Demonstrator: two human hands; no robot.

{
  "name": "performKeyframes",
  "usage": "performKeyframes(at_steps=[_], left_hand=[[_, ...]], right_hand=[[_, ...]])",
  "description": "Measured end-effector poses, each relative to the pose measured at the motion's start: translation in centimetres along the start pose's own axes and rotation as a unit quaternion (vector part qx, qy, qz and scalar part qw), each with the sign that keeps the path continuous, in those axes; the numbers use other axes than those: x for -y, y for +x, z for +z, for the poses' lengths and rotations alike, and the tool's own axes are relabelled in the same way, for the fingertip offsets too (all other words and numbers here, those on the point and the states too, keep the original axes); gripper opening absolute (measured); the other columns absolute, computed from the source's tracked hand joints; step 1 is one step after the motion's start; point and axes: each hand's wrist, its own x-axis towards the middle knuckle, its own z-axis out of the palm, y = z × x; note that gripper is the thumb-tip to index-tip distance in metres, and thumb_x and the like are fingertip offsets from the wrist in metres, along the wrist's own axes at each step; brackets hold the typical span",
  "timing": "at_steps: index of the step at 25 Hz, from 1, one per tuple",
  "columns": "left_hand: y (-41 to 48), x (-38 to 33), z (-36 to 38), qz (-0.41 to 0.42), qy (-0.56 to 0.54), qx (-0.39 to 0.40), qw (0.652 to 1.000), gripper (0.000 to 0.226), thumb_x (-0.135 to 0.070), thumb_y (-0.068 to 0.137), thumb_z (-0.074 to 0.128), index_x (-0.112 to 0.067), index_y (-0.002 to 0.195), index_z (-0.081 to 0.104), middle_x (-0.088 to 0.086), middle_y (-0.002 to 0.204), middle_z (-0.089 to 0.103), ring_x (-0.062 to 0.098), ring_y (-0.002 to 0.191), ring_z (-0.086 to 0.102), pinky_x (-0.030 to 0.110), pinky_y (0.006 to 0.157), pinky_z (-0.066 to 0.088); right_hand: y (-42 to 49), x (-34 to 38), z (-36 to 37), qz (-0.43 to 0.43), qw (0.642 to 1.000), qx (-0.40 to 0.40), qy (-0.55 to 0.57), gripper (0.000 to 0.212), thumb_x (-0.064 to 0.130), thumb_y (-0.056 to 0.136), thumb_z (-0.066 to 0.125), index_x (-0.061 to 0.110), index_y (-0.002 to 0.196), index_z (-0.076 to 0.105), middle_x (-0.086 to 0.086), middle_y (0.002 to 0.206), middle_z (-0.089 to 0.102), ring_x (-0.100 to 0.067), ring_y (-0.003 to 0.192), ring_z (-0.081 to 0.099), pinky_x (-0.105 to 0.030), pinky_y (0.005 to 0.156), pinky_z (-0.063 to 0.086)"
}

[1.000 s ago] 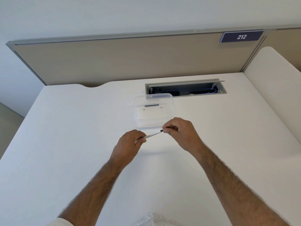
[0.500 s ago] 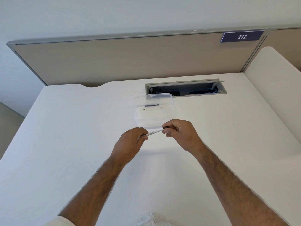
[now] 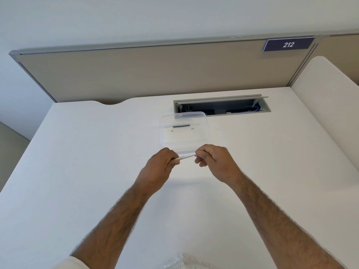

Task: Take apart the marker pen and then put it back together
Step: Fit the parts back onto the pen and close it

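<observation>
A thin white marker pen barrel [image 3: 185, 156] is held level above the white desk, between both hands. My left hand [image 3: 159, 167] grips its left end. My right hand [image 3: 214, 162] pinches its right end with thumb and fingers, hiding the tip. Just beyond the hands stands a clear plastic container [image 3: 183, 133]. Inside it lie a short dark pen part [image 3: 181, 126] and two tiny pieces.
The white desk [image 3: 77, 171] spreads wide on both sides. An open cable tray slot [image 3: 221, 108] is set in the desk behind the container. A beige partition [image 3: 136, 74] closes the back, and a white side panel [image 3: 326, 98] rises at the right.
My right hand has slid left along the pen toward my left hand. The dark tip seen earlier at the right end is now covered by its fingers.
</observation>
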Motion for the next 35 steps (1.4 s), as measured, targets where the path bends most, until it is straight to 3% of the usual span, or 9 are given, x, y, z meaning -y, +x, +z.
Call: performKeyframes(at_steps=[3,8,14,16,20,24,29,31,35], left_hand=[[0.1,-0.3,-0.3,0.009,-0.005,0.0,1.0,0.01,-0.012,0.1,0.056,-0.016,0.093,0.062,-0.006,0.085,0.056,0.015,0.075,0.056,0.035,0.066,0.049],[0.4,-0.7,-0.4,0.011,0.005,-0.001,1.0,0.01,-0.013,0.1,0.057,-0.015,0.091,0.062,-0.007,0.082,0.053,0.012,0.071,0.05,0.029,0.062,0.042],[0.7,-0.8,-0.3,-0.011,-0.005,-0.006,1.0,0.009,-0.017,0.099,0.061,-0.019,0.09,0.064,-0.01,0.083,0.055,0.007,0.075,0.053,0.014,0.061,0.036],[0.7,-0.6,-0.2,-0.02,-0.008,0.006,1.0,0.01,-0.021,0.1,0.059,-0.019,0.095,0.067,-0.01,0.085,0.056,0.007,0.077,0.054,0.018,0.064,0.04],[0.7,-0.7,-0.1,0.002,-0.001,0.022,1.0,0.017,-0.024,0.103,0.056,-0.015,0.095,0.069,-0.004,0.085,0.055,0.015,0.076,0.054,0.034,0.067,0.047],[0.6,-0.9,0.0,-0.003,0.013,0.012,1.0,0.014,-0.026,0.1,0.059,-0.021,0.089,0.065,-0.007,0.085,0.051,0.011,0.074,0.053,0.041,0.065,0.05],[0.6,-0.8,-0.3,-0.021,-0.009,0.024,0.999,0.014,-0.031,0.101,0.058,-0.025,0.092,0.066,-0.008,0.089,0.054,0.009,0.079,0.056,0.044,0.07,0.053],[0.5,-1.0,-0.2,-0.008,-0.012,0.03,0.999,0.019,-0.032,0.102,0.057,-0.02,0.091,0.067,-0.006,0.089,0.054,0.013,0.078,0.056,0.046,0.07,0.052],[0.6,-1.3,-0.3,-0.015,0.009,0.006,1.0,0.016,-0.034,0.097,0.064,-0.025,0.083,0.062,-0.009,0.085,0.051,0.01,0.073,0.053,0.043,0.063,0.051]], right_hand=[[-0.2,0.2,-0.1,-0.002,1.0,-0.002,0.01,0.021,0.026,0.099,0.055,0.018,0.086,0.069,0.003,0.074,0.073,-0.009,0.061,0.064,-0.031,0.066,0.055],[-0.2,0.3,-0.3,-0.02,1.0,-0.01,-0.003,0.016,0.017,0.097,0.054,0.021,0.086,0.065,0.006,0.074,0.073,-0.008,0.061,0.063,-0.029,0.063,0.053],[-0.2,0.0,-0.1,0.001,1.0,-0.013,0.003,0.022,0.023,0.101,0.051,0.02,0.083,0.063,-0.001,0.07,0.07,-0.008,0.058,0.058,-0.022,0.06,0.049],[-0.4,0.1,-0.1,-0.008,1.0,0.006,0.008,0.018,0.021,0.1,0.051,0.021,0.085,0.061,-0.001,0.074,0.07,-0.008,0.061,0.059,-0.023,0.061,0.049],[-0.5,0.0,0.4,-0.007,1.0,-0.006,-0.007,0.025,0.031,0.099,0.049,0.023,0.077,0.058,-0.003,0.065,0.066,-0.012,0.058,0.054,-0.038,0.058,0.046],[-0.6,-0.2,0.9,0.021,1.0,-0.011,-0.006,0.036,0.042,0.098,0.049,0.02,0.07,0.057,0.002,0.054,0.061,-0.008,0.05,0.048,-0.031,0.055,0.041],[-0.6,0.1,0.5,-0.001,1.0,0.012,0.013,0.019,0.028,0.098,0.053,0.027,0.08,0.06,0.006,0.066,0.067,-0.009,0.062,0.057,-0.03,0.06,0.049],[-0.6,0.1,0.5,-0.006,1.0,0.014,-0.002,0.022,0.028,0.099,0.051,0.025,0.079,0.058,0.004,0.065,0.066,-0.012,0.061,0.055,-0.037,0.061,0.048],[-0.7,0.2,0.8,0.008,1.0,0.006,-0.006,0.032,0.032,0.101,0.049,0.02,0.072,0.056,0.001,0.057,0.06,-0.011,0.055,0.049,-0.035,0.059,0.042]])
